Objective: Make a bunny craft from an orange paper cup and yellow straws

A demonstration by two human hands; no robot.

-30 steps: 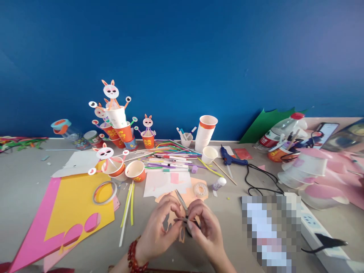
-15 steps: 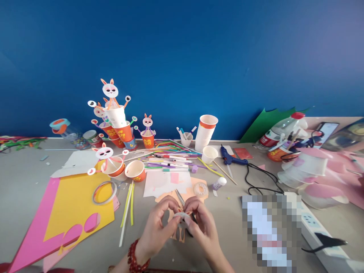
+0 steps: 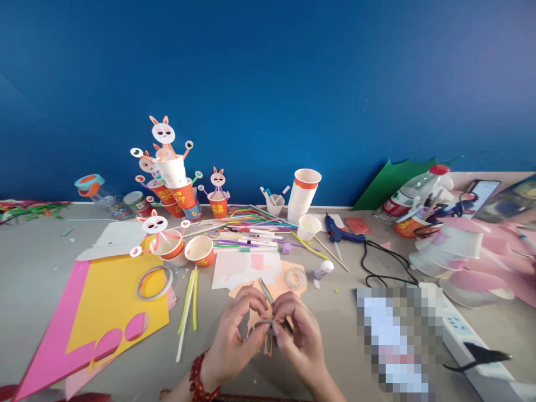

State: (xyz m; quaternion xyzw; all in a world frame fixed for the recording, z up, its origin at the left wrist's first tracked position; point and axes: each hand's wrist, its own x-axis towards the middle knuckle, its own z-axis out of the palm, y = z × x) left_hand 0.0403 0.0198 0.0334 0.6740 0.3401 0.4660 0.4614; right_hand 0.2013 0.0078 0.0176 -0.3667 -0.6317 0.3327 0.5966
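Between my fingertips is a small paper rabbit face, now seen nearly edge-on. My left hand, with a red bead bracelet at its wrist, pinches one side. The other side is pinched by my right hand. Scissors lie just beyond and under my hands, their handles mostly covered. Cut peach paper shows beneath my fingers. A roll of clear tape and a glue stick are beyond my right hand.
Rabbit-faced paper cups stand at the back left. Several markers and pipe cleaners lie mid-table. A stack of cups, a blue glue gun with its cord and a power strip are rightward. Yellow card lies left.
The rabbit face has tilted from showing its front to nearly edge-on in my fingers. Both hands stay in about the same place.
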